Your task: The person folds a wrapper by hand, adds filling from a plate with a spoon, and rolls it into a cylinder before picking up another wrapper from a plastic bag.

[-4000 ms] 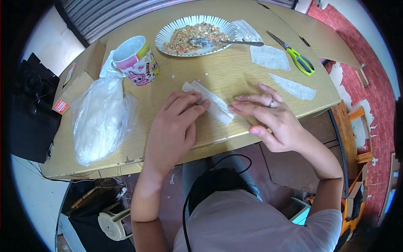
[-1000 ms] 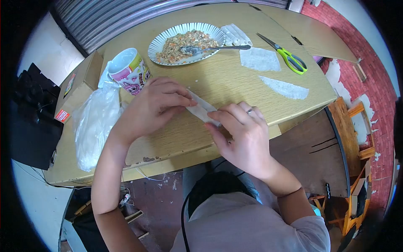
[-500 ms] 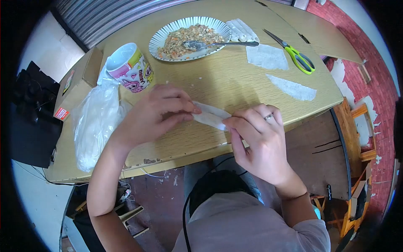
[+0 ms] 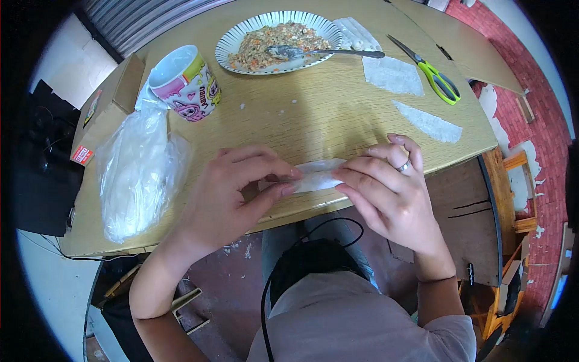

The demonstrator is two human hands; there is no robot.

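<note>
A pale, thin-skinned spring roll [image 4: 318,175] lies crosswise between my hands above the table's front edge. My left hand [image 4: 232,187] pinches its left end between thumb and fingers. At the other end, my right hand [image 4: 392,190], with a ring on one finger, grips the roll with thumb and forefinger while its outer fingers lift away. Beyond them, a striped plate [image 4: 224,51] holds chopped filling [image 4: 256,48] with orange bits, and a spoon [image 4: 356,53] rests across it. Several finished rolls [image 4: 357,35] lie beside the plate.
A cut wrapper sheet [image 4: 393,76] and a curved wrapper scrap [image 4: 429,122] lie at the right, near green-handled scissors [image 4: 439,84]. On the left stand a cartoon mug [image 4: 188,87], a clear plastic bag [image 4: 134,181] and a cardboard box [image 4: 107,108]. Small crumbs dot the table [image 4: 265,130].
Both hands have come lower in view with the roll, which is now closer to level. My right hand's outer fingers have lifted. The camera view has shifted slightly.
</note>
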